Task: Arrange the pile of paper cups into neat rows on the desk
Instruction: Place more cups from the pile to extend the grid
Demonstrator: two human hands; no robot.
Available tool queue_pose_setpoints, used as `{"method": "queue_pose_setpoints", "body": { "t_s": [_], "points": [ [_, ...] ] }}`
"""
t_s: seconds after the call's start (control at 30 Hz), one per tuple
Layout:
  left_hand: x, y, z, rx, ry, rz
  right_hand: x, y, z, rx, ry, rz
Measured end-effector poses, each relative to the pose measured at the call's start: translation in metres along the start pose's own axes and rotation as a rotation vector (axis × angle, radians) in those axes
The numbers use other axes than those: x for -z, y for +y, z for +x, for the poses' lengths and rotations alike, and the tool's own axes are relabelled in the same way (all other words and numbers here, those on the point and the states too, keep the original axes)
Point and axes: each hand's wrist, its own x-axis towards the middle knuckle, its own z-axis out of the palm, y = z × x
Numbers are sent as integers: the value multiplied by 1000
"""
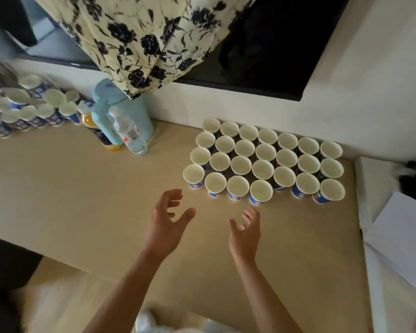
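Several blue-and-white paper cups (pixel 262 162) stand upright, mouths up, in tight rows on the pale wooden desk (pixel 82 188), at its far right near the wall. A heap of more such cups (pixel 29 109) lies on its side at the far left. My left hand (pixel 166 222) hovers over the desk just in front of the rows, fingers loosely spread, holding nothing. Beside it, my right hand (pixel 245 231) is also open and empty, palm turned inward. Neither hand touches a cup.
A light blue thermos jug (pixel 120 111), a clear water bottle (pixel 130 135) and an orange juice bottle (pixel 94 128) stand at the back. Floral cloth (pixel 142 39) hangs over a dark screen (pixel 274 44). White papers (pixel 399 236) lie at the right.
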Motion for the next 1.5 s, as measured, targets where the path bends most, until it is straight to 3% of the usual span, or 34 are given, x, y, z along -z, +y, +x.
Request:
{"method": "queue_pose_setpoints", "body": {
  "t_s": [0.37, 0.53, 0.97, 1.5],
  "points": [
    [182, -38, -21, -61, 330, -86, -152, -119, -128, 252, -486, 77],
    [270, -71, -42, -54, 428, -160, -224, -156, -201, 327, -631, 76],
    [442, -153, -45, 1, 535, -207, -361, -167, -299, 236, -720, 87],
    [583, -213, 157, 42, 426, -13, -613, -208, -253, 137, -748, 65]
  ]
}}
